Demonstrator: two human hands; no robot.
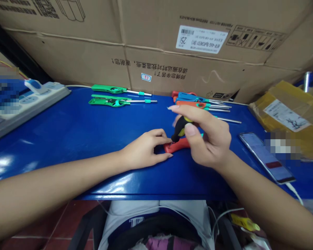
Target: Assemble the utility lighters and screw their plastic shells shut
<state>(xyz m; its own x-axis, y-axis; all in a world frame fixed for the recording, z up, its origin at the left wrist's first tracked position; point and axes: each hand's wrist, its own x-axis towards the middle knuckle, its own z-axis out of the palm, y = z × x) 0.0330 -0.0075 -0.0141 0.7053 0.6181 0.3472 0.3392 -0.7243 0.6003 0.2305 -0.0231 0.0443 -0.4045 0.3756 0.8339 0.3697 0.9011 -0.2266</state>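
Observation:
A red long-necked lighter (173, 147) lies on the blue table, its front part hidden behind my right hand. My left hand (144, 148) grips the handle end, thumb on the near side and fingers on the far side. Between the thumb and fingers of my right hand (208, 133) is a short black-and-yellow screwdriver (179, 129). It tilts down, and its lower end meets the lighter's handle close to my left fingertips. The exact contact of the tip is too small to make out.
Two green lighters (108, 89) lie at the back; blue, orange and red lighters (189, 98) lie behind my right hand. A power strip (28, 104) is on the left. Rightward are a phone (267, 158) with a cable and a yellow package (289, 114). A large cardboard box (151, 48) walls the back.

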